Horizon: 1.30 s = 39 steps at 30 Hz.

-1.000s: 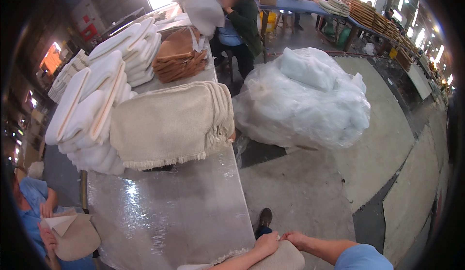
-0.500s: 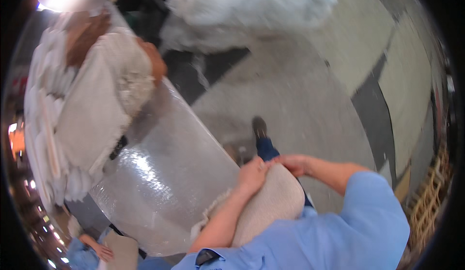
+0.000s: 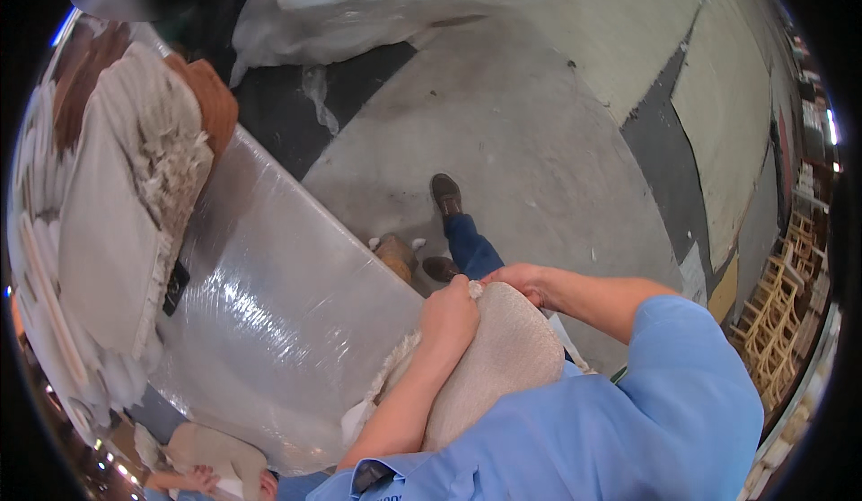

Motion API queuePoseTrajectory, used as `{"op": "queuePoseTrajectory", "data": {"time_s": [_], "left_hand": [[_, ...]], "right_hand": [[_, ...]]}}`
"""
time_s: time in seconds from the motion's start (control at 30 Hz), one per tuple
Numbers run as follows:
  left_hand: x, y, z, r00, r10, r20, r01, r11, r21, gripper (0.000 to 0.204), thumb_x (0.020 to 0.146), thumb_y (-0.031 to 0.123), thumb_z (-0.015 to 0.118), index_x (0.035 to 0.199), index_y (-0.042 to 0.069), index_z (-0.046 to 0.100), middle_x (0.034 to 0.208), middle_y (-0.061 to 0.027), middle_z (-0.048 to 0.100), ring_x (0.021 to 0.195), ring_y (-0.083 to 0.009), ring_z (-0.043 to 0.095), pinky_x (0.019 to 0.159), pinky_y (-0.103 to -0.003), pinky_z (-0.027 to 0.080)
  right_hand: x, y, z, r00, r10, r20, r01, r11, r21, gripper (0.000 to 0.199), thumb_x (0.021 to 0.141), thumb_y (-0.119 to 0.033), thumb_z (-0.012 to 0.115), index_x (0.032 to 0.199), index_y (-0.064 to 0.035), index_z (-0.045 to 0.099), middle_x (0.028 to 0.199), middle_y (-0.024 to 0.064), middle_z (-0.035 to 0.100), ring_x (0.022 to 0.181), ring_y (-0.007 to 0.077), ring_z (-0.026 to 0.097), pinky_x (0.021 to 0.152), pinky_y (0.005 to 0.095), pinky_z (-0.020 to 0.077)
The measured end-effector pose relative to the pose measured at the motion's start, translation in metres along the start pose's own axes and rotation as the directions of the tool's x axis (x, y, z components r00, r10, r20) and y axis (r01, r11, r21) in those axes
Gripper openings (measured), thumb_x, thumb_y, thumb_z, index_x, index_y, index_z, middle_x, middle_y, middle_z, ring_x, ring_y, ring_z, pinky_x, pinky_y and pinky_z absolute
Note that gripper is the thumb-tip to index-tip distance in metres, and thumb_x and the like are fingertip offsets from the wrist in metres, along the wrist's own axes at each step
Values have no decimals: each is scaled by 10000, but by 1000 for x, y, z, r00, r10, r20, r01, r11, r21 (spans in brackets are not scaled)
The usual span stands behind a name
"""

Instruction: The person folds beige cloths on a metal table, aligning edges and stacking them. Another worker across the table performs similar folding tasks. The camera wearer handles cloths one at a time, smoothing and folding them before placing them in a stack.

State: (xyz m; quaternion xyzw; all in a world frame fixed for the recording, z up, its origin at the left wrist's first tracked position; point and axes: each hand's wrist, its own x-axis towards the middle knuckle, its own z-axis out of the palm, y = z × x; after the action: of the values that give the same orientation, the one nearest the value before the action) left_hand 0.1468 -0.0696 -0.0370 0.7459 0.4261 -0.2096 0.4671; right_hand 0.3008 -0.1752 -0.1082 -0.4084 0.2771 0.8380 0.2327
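A beige fabric-covered cushion (image 3: 503, 357) with a rounded end lies against my front, along the near right end of the plastic-covered table (image 3: 278, 268). At its far tip my left hand (image 3: 449, 314) is closed on the cushion's edge, with a small white tuft at its fingers. Close beside it, my right hand (image 3: 523, 280) pinches the same edge; its fingertips are partly hidden. Ragged pale fringe (image 3: 400, 362) shows along the cushion's left side, partly behind my left forearm.
Stacked beige cushions (image 3: 117, 187) with frayed edges and rust-brown pieces (image 3: 211, 97) cover the table's left. A dark flat object (image 3: 177, 287) lies beside them. Another person's hand (image 3: 202, 479) touches a cushion, lower left. Clear plastic wrapping (image 3: 359, 25) lies ahead; wooden frames (image 3: 777, 290) stand right.
The view has shifted, so the table and stack sit farther left. Both my hands stay at the cushion's tip, where a white tuft now shows. The other person's second hand has come into view.
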Motion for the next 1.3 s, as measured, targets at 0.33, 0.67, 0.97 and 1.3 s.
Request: {"op": "queuePoseTrajectory", "data": {"time_s": [0.33,0.67,0.97,1.3], "left_hand": [[-90,-65,-44,952,159,-261,-220,950,-222,413,974,289,680,1301,41,631,1374,-218,614,1260,-406,597,1039,-473,498],[-302,-207,-34,785,-617,63,488,551,-678,1051,897,544,767,1641,-14,278,1594,-306,441,1454,-384,488,1184,-436,410],[-285,-246,-3,803,-594,-58,336,530,-779,900,918,490,775,1571,-22,426,1505,-255,553,1372,-331,565,1133,-419,458],[-301,-205,92,824,-443,-353,-541,-432,-722,520,1063,370,604,1484,71,545,1421,-122,641,1237,-255,669,1046,-435,544]], "right_hand": [[-7,-9,3,988,-77,-133,45,972,-232,238,1029,-191,646,1188,-19,687,1059,136,755,902,251,759,810,458,642],[-30,-19,37,963,-253,-92,154,797,-584,239,1029,-238,675,1131,-24,702,969,92,756,840,196,746,728,375,619],[-56,-59,85,850,-526,35,-31,-116,-993,225,1012,-277,709,1075,-65,749,930,36,745,860,165,714,782,310,582],[-145,112,193,818,146,557,329,-912,-245,869,829,-315,792,1583,-105,414,1585,193,457,1447,382,457,1192,506,374]]}}
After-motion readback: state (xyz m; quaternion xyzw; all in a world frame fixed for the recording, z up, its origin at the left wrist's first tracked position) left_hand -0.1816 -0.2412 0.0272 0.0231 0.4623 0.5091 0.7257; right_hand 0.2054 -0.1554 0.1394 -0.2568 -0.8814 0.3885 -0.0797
